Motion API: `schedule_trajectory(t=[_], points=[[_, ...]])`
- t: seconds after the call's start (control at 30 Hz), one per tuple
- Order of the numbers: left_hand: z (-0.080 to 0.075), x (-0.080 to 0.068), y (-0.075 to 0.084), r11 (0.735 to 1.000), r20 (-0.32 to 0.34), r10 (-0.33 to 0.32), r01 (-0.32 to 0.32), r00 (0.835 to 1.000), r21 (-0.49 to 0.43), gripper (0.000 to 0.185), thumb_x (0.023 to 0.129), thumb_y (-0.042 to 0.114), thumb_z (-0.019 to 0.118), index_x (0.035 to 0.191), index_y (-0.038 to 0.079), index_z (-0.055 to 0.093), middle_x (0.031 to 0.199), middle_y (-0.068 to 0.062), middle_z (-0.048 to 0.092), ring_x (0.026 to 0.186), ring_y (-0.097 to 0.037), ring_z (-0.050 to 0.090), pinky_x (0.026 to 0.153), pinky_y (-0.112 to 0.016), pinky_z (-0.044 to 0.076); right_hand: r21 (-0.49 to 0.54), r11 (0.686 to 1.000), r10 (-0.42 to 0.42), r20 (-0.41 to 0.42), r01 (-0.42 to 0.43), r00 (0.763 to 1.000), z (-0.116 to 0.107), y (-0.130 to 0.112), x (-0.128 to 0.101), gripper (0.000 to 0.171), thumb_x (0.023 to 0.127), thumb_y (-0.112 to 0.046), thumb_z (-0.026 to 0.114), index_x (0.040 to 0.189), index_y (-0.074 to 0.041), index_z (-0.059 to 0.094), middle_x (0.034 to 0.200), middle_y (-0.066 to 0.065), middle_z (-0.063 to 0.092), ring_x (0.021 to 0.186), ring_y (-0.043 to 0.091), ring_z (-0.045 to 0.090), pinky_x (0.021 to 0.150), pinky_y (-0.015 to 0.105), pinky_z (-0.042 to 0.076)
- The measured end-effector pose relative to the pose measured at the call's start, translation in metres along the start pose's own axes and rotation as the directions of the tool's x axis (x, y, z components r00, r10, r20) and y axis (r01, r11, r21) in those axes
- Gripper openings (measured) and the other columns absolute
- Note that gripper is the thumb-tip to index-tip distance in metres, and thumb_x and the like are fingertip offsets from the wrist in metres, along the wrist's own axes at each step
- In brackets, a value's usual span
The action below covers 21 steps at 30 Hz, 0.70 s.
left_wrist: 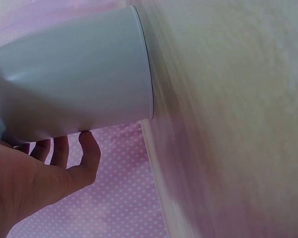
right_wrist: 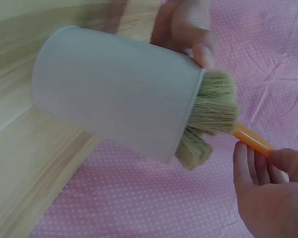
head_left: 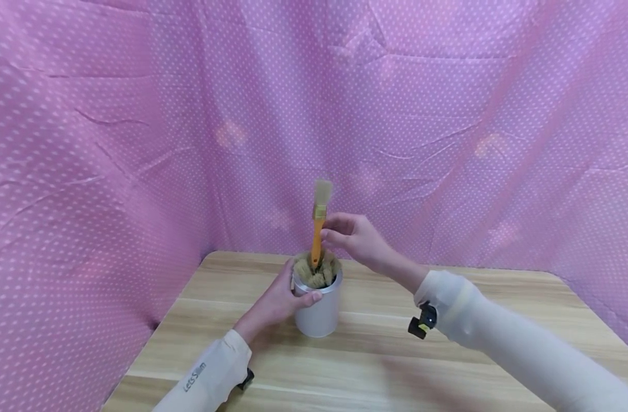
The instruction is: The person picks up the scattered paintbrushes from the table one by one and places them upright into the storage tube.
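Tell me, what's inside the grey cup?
Brushes fill the grey cup: pale bristle tufts poke above its rim, and one orange-handled brush stands tallest. The cup's wall hides their lower ends.

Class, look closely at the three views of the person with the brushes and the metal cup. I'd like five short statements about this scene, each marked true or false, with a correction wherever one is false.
1. The left hand grips the grey cup near its rim. True.
2. The cup lies on its side on the wooden table. False: it stands upright on the table.
3. The right hand pinches the orange-handled brush. True.
4. That brush points bristles-down into the cup. False: its bristles point up and its handle goes down into the cup.
5. Other brushes stand in the cup with bristles sticking out above the rim. True.
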<state>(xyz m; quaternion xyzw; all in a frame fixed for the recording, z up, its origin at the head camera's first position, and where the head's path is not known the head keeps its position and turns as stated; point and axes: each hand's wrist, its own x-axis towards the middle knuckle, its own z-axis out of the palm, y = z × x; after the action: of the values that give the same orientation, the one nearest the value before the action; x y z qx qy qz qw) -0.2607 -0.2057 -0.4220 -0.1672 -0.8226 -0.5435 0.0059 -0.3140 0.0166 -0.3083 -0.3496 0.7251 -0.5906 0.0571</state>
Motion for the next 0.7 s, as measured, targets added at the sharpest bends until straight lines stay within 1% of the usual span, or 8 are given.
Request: schedule_trajectory(t=[0.1, 0.2, 0.27, 0.37, 0.47, 0.57, 0.67, 0.7], points=[[0.004, 0.003, 0.001, 1.000, 0.011, 0.009, -0.009, 1.000, -0.008, 0.101, 0.085, 0.044, 0.084, 0.160, 0.024, 0.020, 0.155, -0.005, 0.037, 0.143, -0.025, 0.034, 0.118, -0.057, 0.021, -0.072, 0.996, 0.053, 0.009, -0.052, 0.999, -0.005, 0.004, -0.009, 0.032, 0.097, -0.014, 0.072, 0.127, -0.003, 0.068, 0.116, 0.006, 0.073, 0.110, 0.023, 0.067, 0.097, 0.039, 0.053], [0.007, 0.006, 0.001, 0.999, 0.018, 0.037, -0.037, 0.999, -0.017, 0.098, 0.085, 0.041, 0.084, 0.160, 0.026, 0.022, 0.154, -0.003, 0.039, 0.142, -0.024, 0.036, 0.117, -0.057, 0.022, -0.078, 0.994, 0.079, 0.030, -0.077, 0.996, -0.012, 0.009, -0.018, 0.041, 0.095, -0.016, 0.074, 0.133, -0.001, 0.064, 0.123, 0.009, 0.070, 0.115, 0.023, 0.066, 0.095, 0.037, 0.054], [0.010, 0.008, 0.000, 0.998, 0.019, 0.051, -0.050, 0.999, -0.022, 0.097, 0.085, 0.039, 0.084, 0.159, 0.027, 0.023, 0.154, -0.003, 0.039, 0.141, -0.024, 0.037, 0.117, -0.057, 0.022, -0.071, 0.994, 0.084, 0.033, -0.082, 0.996, -0.017, 0.013, -0.023, 0.043, 0.096, -0.017, 0.074, 0.134, 0.000, 0.063, 0.125, 0.011, 0.069, 0.116, 0.023, 0.065, 0.095, 0.036, 0.054], [0.013, 0.009, -0.003, 0.998, 0.018, 0.052, -0.051, 0.998, -0.024, 0.096, 0.085, 0.039, 0.084, 0.159, 0.028, 0.024, 0.154, -0.003, 0.039, 0.141, -0.024, 0.037, 0.117, -0.057, 0.024, -0.064, 0.995, 0.082, 0.032, -0.080, 0.996, -0.025, 0.017, -0.030, 0.043, 0.097, -0.018, 0.072, 0.135, 0.000, 0.062, 0.129, 0.013, 0.067, 0.118, 0.024, 0.064, 0.098, 0.037, 0.052], [0.012, 0.008, -0.005, 0.999, 0.012, 0.034, -0.033, 0.999, -0.023, 0.096, 0.085, 0.039, 0.085, 0.159, 0.029, 0.024, 0.154, -0.004, 0.039, 0.141, -0.024, 0.037, 0.116, -0.056, 0.024, -0.093, 0.992, 0.082, 0.021, -0.080, 0.996, -0.031, 0.020, -0.037, 0.042, 0.099, -0.023, 0.070, 0.135, -0.003, 0.063, 0.130, 0.014, 0.066, 0.119, 0.023, 0.063, 0.100, 0.038, 0.051], [0.010, 0.006, -0.008, 1.000, 0.007, 0.014, -0.014, 1.000, -0.015, 0.097, 0.085, 0.042, 0.084, 0.159, 0.028, 0.024, 0.155, -0.005, 0.038, 0.142, -0.026, 0.036, 0.116, -0.057, 0.024, -0.154, 0.985, 0.087, 0.012, -0.084, 0.996, -0.040, 0.024, -0.046, 0.042, 0.100, -0.027, 0.067, 0.136, -0.005, 0.062, 0.131, 0.011, 0.066, 0.119, 0.022, 0.063, 0.101, 0.038, 0.050], [0.003, 0.004, -0.010, 1.000, 0.010, 0.000, 0.001, 1.000, -0.014, 0.097, 0.084, 0.046, 0.083, 0.159, 0.029, 0.025, 0.156, -0.004, 0.038, 0.142, -0.026, 0.036, 0.115, -0.058, 0.027, -0.219, 0.973, 0.071, 0.012, -0.066, 0.997, -0.050, 0.030, -0.057, 0.045, 0.101, -0.026, 0.067, 0.139, -0.004, 0.060, 0.133, 0.012, 0.064, 0.121, 0.027, 0.061, 0.100, 0.040, 0.050], [-0.001, 0.003, -0.011, 1.000, 0.011, -0.002, 0.002, 1.000, 0.007, 0.097, 0.084, 0.048, 0.083, 0.159, 0.030, 0.025, 0.157, -0.003, 0.037, 0.143, -0.026, 0.035, 0.115, -0.059, 0.027, -0.242, 0.969, 0.059, 0.011, -0.055, 0.998, -0.055, 0.034, -0.061, 0.045, 0.101, -0.024, 0.067, 0.140, -0.002, 0.058, 0.135, 0.014, 0.063, 0.121, 0.031, 0.061, 0.101, 0.042, 0.050]])
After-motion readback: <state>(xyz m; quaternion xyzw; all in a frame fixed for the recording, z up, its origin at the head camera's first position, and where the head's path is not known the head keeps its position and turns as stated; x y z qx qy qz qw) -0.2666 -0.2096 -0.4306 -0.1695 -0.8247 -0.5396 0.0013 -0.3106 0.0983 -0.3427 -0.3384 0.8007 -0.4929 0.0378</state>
